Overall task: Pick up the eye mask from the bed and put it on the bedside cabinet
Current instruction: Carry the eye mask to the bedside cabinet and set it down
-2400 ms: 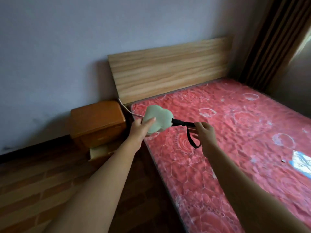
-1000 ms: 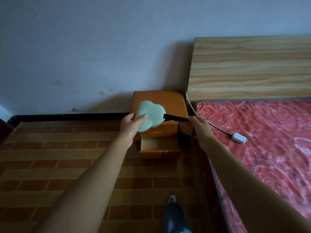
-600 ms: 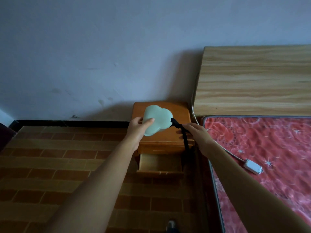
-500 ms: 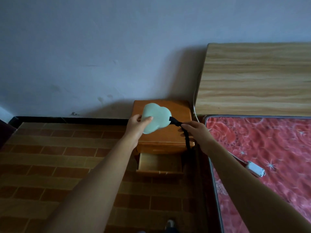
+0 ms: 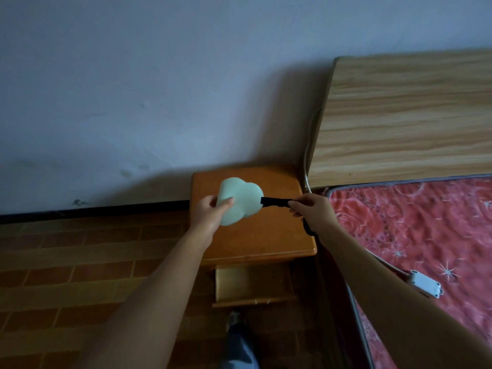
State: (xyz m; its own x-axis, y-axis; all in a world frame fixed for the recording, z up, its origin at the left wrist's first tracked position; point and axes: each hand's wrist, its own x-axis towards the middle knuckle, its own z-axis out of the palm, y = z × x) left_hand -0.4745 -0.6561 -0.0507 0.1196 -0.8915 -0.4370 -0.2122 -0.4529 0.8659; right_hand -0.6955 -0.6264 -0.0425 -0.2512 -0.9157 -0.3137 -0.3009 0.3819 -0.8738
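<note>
1. I have both arms stretched forward over the bedside cabinet (image 5: 255,235). My left hand (image 5: 210,213) is closed on the left end of the eye mask (image 5: 241,199), thumb on its front face and the other fingers behind it.
2. My right hand (image 5: 312,210) pinches the black strap (image 5: 275,202) between thumb and fingers, knuckles up, just to the right of the mask.
3. The mask is pale green and cloud-shaped, held above the cabinet top; I cannot tell whether it touches the wood. Its long axis runs left to right between my two hands, lobes pointing up toward the wall (image 5: 159,89).
4. The strap leaves the mask's right edge, runs level into my right hand, and a loop of it hangs down below that wrist.
5. Below my hands, the cabinet's drawer (image 5: 253,286) stands pulled open toward me.
6. To the right of my right hand lies the red patterned mattress (image 5: 426,230), with the wooden headboard (image 5: 404,115) beyond it.
7. A white cable (image 5: 308,155) drops between the headboard and the cabinet, just beyond my right hand, and a small white switch box (image 5: 424,283) lies on the mattress beside my right forearm.
8. A shoe (image 5: 234,319) shows on the brick-patterned floor (image 5: 66,262) under my arms.
</note>
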